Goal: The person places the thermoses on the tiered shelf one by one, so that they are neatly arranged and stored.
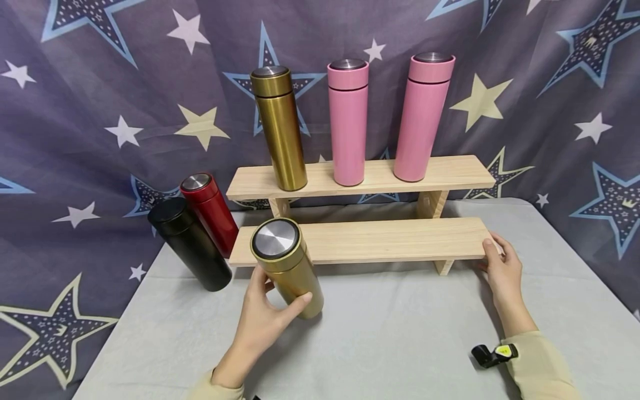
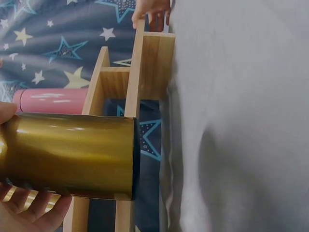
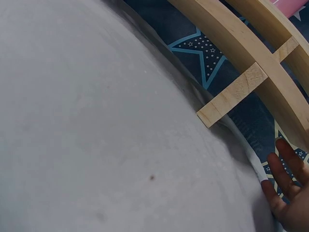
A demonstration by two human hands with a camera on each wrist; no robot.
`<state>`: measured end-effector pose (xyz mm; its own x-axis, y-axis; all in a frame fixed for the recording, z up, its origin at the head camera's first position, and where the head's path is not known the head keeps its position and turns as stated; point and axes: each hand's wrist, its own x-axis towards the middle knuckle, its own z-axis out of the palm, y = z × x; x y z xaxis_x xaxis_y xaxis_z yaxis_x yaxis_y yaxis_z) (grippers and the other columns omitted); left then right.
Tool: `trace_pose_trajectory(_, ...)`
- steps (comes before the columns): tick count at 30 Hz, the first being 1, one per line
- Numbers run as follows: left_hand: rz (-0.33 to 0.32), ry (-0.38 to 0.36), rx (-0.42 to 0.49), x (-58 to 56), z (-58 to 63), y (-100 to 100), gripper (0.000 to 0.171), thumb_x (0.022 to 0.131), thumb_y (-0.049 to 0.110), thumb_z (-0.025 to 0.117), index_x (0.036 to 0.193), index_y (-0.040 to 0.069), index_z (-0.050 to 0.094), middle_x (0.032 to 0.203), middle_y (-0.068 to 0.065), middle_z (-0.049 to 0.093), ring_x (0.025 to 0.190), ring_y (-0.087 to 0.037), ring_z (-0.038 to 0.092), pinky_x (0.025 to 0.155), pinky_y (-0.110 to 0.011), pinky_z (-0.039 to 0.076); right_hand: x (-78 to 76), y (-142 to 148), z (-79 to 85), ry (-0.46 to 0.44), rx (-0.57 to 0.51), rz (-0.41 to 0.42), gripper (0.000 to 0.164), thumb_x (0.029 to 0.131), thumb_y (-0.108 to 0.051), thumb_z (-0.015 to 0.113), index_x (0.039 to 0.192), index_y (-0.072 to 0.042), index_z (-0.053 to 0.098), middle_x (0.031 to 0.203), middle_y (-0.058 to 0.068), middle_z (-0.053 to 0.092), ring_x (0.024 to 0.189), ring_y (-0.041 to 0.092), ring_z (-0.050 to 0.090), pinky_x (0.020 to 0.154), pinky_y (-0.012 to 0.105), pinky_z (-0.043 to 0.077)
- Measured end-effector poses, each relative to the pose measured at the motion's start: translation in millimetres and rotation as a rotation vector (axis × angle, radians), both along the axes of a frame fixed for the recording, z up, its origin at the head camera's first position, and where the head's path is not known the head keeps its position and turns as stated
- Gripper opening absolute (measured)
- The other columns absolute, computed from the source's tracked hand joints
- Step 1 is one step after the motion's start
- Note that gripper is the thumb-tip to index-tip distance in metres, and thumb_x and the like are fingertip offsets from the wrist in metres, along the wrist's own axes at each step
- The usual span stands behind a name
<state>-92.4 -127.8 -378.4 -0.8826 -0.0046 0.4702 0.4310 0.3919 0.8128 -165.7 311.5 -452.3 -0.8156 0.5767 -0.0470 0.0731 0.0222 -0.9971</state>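
My left hand [image 1: 267, 319] grips a gold thermos flask [image 2: 72, 154] around its body, thumb on one side and fingers on the other. The flask tilts in front of the left part of the lower wooden shelf [image 1: 395, 239], its steel-topped lid facing up toward the head camera. My right hand [image 1: 502, 272] is at that shelf's right end, the thumb at the board's edge. In the right wrist view its other fingers [image 3: 282, 174] extend loosely, spread apart beside the shelf.
On the upper shelf [image 1: 380, 172] stand another gold flask [image 1: 280, 133] and two pink flasks [image 1: 348, 128], [image 1: 425, 122]. Left of the shelves are a black flask [image 1: 192, 250] and a red flask [image 1: 212, 214]. A starry curtain [image 1: 100, 183] hangs behind the grey-covered table [image 1: 390, 333].
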Motion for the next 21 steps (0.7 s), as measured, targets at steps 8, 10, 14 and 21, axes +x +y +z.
trace_pose_trajectory(8, -0.018, 0.002, -0.008, -0.7, -2.4, 6, 0.075, 0.068, 0.008, 0.089, 0.133, 0.008, 0.052, 0.124, -0.001, 0.059, 0.112, -0.015, 0.054, 0.086, -0.043, 0.048, -1.3, 1, 0.3, 0.02, -0.054, -0.011, 0.051, 0.101, -0.035, 0.056, 0.147, -0.015, 0.048, 0.09, -0.011, 0.057, 0.076, -0.002, 0.057, 0.065, 0.012, 0.049)
trace_pose_trajectory(10, -0.025, 0.005, -0.014, -1.2, -2.5, 8, 0.075, 0.068, 0.009, 0.089, 0.133, 0.008, 0.052, 0.124, -0.001, 0.058, 0.112, -0.015, 0.054, 0.086, -0.043, 0.049, -1.3, 1, 0.2, 0.013, -0.048, -0.01, 0.051, 0.101, -0.035, 0.056, 0.147, -0.015, 0.048, 0.091, -0.012, 0.057, 0.076, -0.002, 0.057, 0.065, 0.011, 0.048)
trace_pose_trajectory(14, -0.041, 0.013, -0.022, -2.8, -2.8, 13, 0.077, 0.069, 0.011, 0.089, 0.135, 0.01, 0.051, 0.126, -0.001, 0.058, 0.114, -0.016, 0.054, 0.086, -0.044, 0.049, -0.5, 0, 0.4, -0.001, -0.025, -0.004, 0.052, 0.102, -0.036, 0.054, 0.148, -0.016, 0.047, 0.095, -0.011, 0.055, 0.078, -0.002, 0.057, 0.066, 0.011, 0.048)
trace_pose_trajectory(21, -0.081, 0.017, -0.027, -5.9, -3.3, 24, 0.078, 0.071, 0.014, 0.089, 0.138, 0.013, 0.049, 0.128, 0.001, 0.056, 0.116, -0.017, 0.053, 0.088, -0.047, 0.05, -0.3, 0, -0.4, -0.002, 0.024, -0.001, 0.053, 0.102, -0.038, 0.053, 0.149, -0.015, 0.046, 0.095, -0.012, 0.055, 0.08, -0.003, 0.056, 0.067, 0.011, 0.048)
